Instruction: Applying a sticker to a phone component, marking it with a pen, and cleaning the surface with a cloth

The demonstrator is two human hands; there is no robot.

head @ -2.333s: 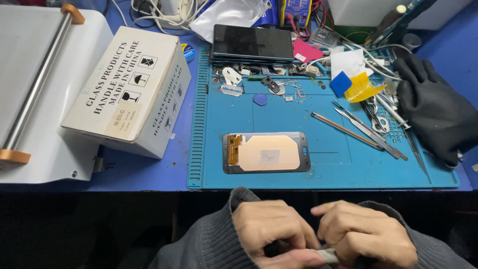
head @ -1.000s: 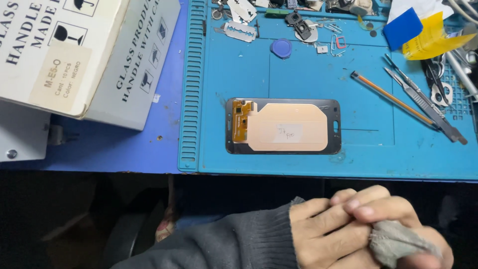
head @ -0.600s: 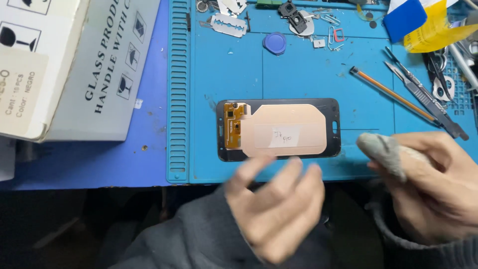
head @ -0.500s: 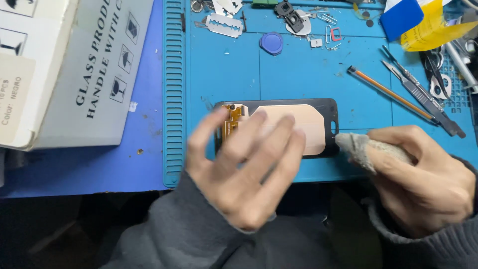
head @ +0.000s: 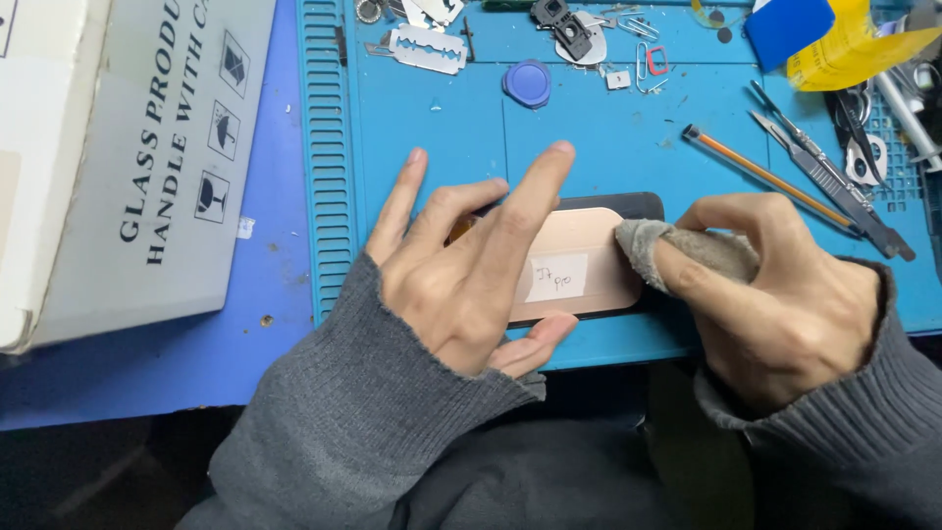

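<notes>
The left hand (head: pixel 461 285) lies spread over one phone screen assembly (head: pixel 579 260), fingers splayed and only lightly bent, thumb tucked against the near edge; it steadies the part without closing on anything. The right hand (head: pixel 775 294) is curled around one grey cloth (head: pixel 643 250), a fingertip wrapped in it and pressed onto the right end of the assembly's tan back. A single small white rectangular label sits near the middle of that back.

The assembly lies flat on the blue work mat (head: pixel 589 128), near its front edge. Farther back on the mat lie one razor blade (head: pixel 425 49), one round blue cap (head: pixel 528 82) and two paper clips (head: pixel 650 61). To the right are one orange-shafted pencil-like tool (head: pixel 746 162), one pair of metal tweezers (head: pixel 824 177), one blue card (head: pixel 788 27) and one yellow wrapper (head: pixel 852 44).

At far left stands one grey-white cardboard box (head: pixel 128 167), its side printed with black lettering and three square handling pictograms in a column.
</notes>
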